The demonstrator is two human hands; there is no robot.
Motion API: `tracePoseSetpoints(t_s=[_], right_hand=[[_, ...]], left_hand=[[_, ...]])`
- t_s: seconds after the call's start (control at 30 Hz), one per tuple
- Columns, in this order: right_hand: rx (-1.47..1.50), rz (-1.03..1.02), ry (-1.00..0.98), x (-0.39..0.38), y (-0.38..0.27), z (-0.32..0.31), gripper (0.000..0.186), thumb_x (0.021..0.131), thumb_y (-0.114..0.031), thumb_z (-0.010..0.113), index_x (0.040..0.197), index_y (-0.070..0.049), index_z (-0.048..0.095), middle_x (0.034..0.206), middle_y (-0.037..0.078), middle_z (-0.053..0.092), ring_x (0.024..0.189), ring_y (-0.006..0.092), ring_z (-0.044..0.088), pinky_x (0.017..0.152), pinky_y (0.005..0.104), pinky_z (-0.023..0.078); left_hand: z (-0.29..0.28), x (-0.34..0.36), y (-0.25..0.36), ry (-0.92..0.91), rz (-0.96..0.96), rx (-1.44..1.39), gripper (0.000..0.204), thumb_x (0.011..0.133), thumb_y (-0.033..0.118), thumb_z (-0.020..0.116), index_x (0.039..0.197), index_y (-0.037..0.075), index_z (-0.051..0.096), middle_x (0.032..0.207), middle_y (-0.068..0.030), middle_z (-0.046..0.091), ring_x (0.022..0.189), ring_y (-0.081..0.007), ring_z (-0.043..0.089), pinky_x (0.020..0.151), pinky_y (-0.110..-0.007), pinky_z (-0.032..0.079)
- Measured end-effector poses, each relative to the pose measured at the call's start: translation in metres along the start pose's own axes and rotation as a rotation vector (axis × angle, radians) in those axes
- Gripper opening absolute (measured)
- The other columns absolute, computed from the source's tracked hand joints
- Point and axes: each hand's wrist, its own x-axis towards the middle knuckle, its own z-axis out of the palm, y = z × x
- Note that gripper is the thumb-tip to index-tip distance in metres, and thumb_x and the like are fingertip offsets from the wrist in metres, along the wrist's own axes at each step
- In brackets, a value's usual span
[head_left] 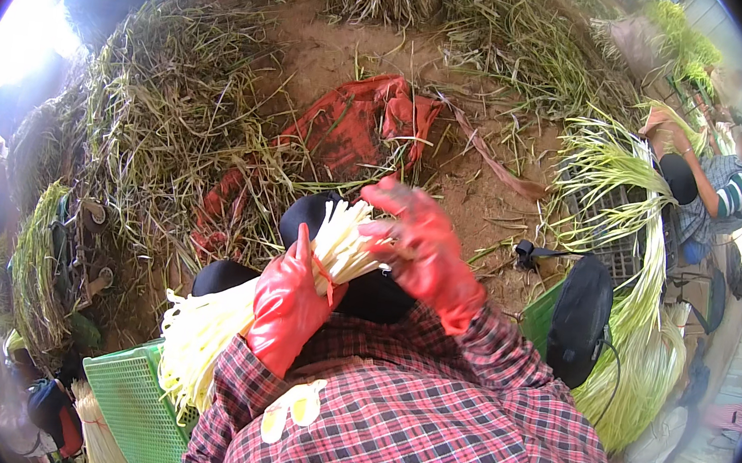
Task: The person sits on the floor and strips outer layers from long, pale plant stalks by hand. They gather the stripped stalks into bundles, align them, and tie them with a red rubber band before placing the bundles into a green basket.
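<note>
A bundle of pale yellow, chive-like stalks (219,319) lies slantwise across my lap. My left hand (287,302), in a red rubber glove, is wrapped round its middle with the thumb pointing up. A thin red band (323,278) circles the stalks just beyond that grip. Over the bundle's upper right end is my right hand (424,251), in a matching glove. Its fingers are apart and somewhat blurred, with the lower ones against or very close to the stalk ends; whether they touch cannot be told.
Green plastic crates (128,391) stand at my lower left and right. A black bag-like object (579,319) is beside my right arm. Loose grass-like leaves (183,110) and a red sack (355,129) cover the ground ahead. A co-worker (733,186) handles long stalks (616,172) at right.
</note>
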Motion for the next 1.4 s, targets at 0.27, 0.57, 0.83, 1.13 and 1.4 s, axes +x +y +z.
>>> tracePoseSetpoints(t_s=[0.27,0.57,0.83,1.13,1.4], right_hand=[[0.283,0.131,0.005,-0.002,-0.002,0.038,0.017,0.077,-0.014,0.076,0.093,-0.017,0.072,0.128,0.012,0.063,0.127,0.0335,0.052,0.105,0.0418,0.040],[0.091,0.047,0.002,0.000,-0.012,0.051,0.020,0.085,-0.001,0.062,0.105,-0.002,0.059,0.113,0.011,0.062,0.119,0.0387,0.055,0.107,0.0472,0.040],[0.600,0.410,0.138,-0.004,-0.017,0.047,0.014,0.090,0.008,0.054,0.101,0.000,0.057,0.109,0.013,0.059,0.104,0.0242,0.061,0.095,0.0333,0.048],[0.600,0.365,0.068,0.008,0.013,0.015,0.009,0.090,0.004,0.056,0.092,0.001,0.065,0.097,0.011,0.068,0.093,0.0197,0.064,0.088,0.0306,0.050],[1.249,0.287,0.309,-0.002,0.017,-0.011,0.014,0.095,-0.011,0.059,0.103,-0.004,0.067,0.110,0.011,0.066,0.104,0.0229,0.063,0.093,0.0348,0.050]], left_hand=[[0.010,-0.003,-0.008,-0.022,-0.097,0.080,0.095,0.076,0.031,0.078,0.145,-0.003,0.022,0.097,-0.0161,0.065,0.085,-0.0352,0.063,0.072,-0.041,0.051],[-0.009,-0.005,0.012,0.010,-0.060,0.224,0.113,0.064,0.039,0.084,0.147,-0.007,0.022,0.124,-0.0163,0.060,0.110,-0.0359,0.059,0.106,-0.052,0.035],[-0.020,-0.002,0.035,0.031,-0.088,0.288,0.117,0.062,0.033,0.087,0.150,-0.002,0.018,0.133,-0.0178,0.054,0.123,-0.0345,0.051,0.114,-0.052,0.024],[-0.009,0.004,0.006,-0.061,-0.048,0.001,0.108,0.067,0.032,0.084,0.148,-0.005,0.022,0.116,-0.0214,0.062,0.103,-0.0386,0.060,0.093,-0.042,0.046],[-0.018,0.007,0.011,-0.135,-0.184,-0.020,0.106,0.068,0.031,0.083,0.148,-0.003,0.024,0.120,-0.0217,0.061,0.104,-0.0379,0.061,0.087,-0.042,0.050]])
